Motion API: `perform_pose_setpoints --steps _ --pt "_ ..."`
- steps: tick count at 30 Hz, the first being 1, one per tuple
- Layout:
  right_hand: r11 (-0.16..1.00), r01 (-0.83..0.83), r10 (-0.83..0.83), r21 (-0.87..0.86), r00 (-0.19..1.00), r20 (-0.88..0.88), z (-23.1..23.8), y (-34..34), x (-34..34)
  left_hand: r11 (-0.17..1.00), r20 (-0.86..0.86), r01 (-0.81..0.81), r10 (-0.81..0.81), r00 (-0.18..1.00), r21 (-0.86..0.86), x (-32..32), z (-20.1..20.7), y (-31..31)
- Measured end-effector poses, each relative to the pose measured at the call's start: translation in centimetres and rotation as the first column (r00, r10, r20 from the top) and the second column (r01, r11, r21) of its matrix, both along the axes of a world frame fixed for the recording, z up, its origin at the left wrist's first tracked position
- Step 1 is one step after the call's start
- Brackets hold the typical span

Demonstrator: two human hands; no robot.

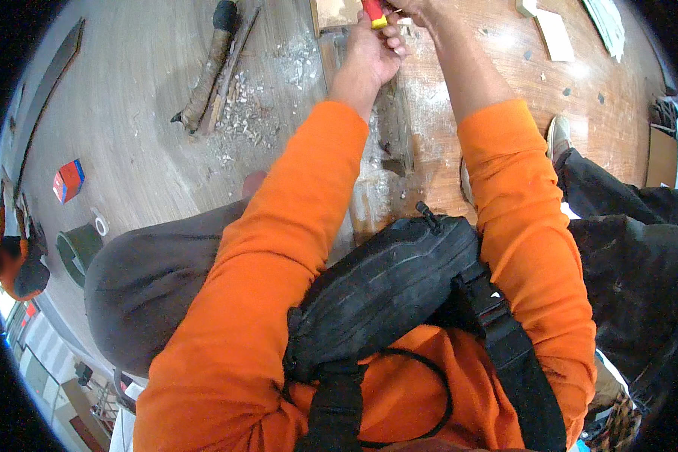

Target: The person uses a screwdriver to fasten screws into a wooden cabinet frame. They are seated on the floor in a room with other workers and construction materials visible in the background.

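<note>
At the top edge, my left hand (377,56) is closed around a tool's red-and-yellow handle (377,16). The rest of that tool is cut off by the picture's edge. Close beside it, my right hand (414,9) is bent inward with its fingers curled. Part of that hand lies outside the view, and what it grips cannot be made out. Below both hands runs a worn, dusty strip of floor (390,143) with dark gouges, between grey boards on the left and shiny brown boards on the right.
Left of my arms lie a long tan-wrapped tool (207,75) with a dark end, a wood strip (233,68) and pale chips (252,124). Farther left are a red-and-blue box (68,181) and a green bucket (79,255). A shoe (558,135) stands right; white boards (554,38) lie beyond.
</note>
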State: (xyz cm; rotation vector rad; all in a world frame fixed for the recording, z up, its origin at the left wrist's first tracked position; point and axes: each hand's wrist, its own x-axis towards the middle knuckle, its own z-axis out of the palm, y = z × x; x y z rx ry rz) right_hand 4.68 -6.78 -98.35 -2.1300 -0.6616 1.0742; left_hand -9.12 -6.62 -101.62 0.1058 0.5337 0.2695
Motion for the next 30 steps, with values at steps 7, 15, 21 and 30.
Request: perform_pose_setpoints --steps 7,15,21,30 --pt "1.0 -0.01 0.012 0.026 0.997 -0.079 0.7 0.1 -2.4 0.979 -0.254 -0.119 0.159 0.954 0.168 -0.1 1.1 -0.3" --pt "0.996 -0.011 0.031 -0.087 0.974 0.226 0.3 0.3 -1.4 0.993 -0.064 -0.036 0.03 0.998 -0.108 0.6 0.7 0.0" --pt "0.992 0.03 0.003 0.123 0.965 -0.261 -0.8 -0.6 -0.3 0.998 -0.077 0.069 -0.068 0.995 0.01 0.5 1.9 -0.3" --pt "0.999 -0.045 0.05 -0.03 0.982 0.181 2.1 0.3 -1.6 0.965 -0.071 0.178 -0.167 0.983 0.194 -0.5 1.3 3.1"
